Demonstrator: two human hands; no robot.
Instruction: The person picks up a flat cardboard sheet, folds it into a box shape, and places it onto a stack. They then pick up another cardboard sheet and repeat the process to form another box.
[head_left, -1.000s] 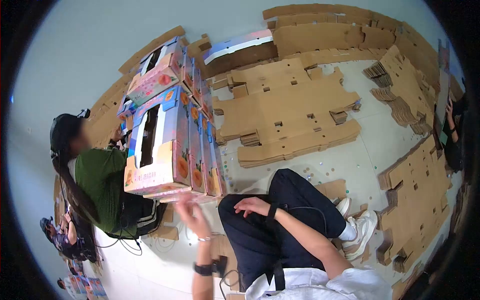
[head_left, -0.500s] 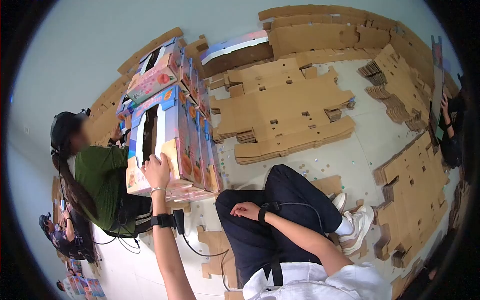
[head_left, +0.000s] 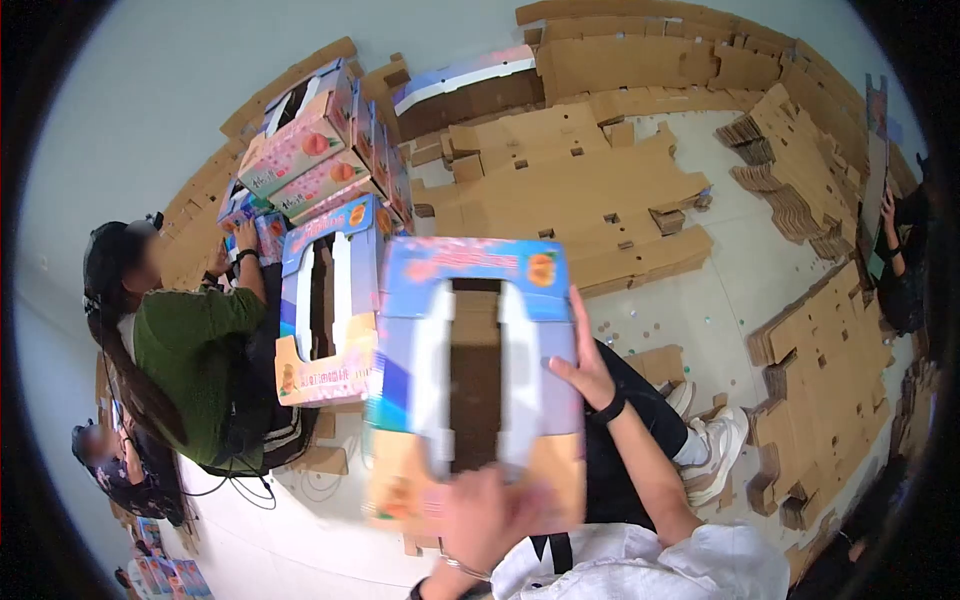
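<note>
Box (head_left: 540,400): printed cardboard carton held over the lap; glossy blue and orange print; long slot on top shows brown cardboard inside.
Axis: long side runs away from the person, blue end far, orange end near.
Left hand (head_left: 480,520): on the near end, blurred; can't tell the fingers' grip.
Right hand (head_left: 585,365): fingers gripping the right edge, thumb on top.
Stack (head_left: 325,300): matching cartons just left.
Floor (head_left: 690,300): flat brown cardboard sheets.

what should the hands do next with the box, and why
Probably lower the box onto the legs. It is a flat, unfolded blank held in the air above them, the left hand gripping its near edge and the right hand holding its right edge, so nothing supports it underneath.
</note>
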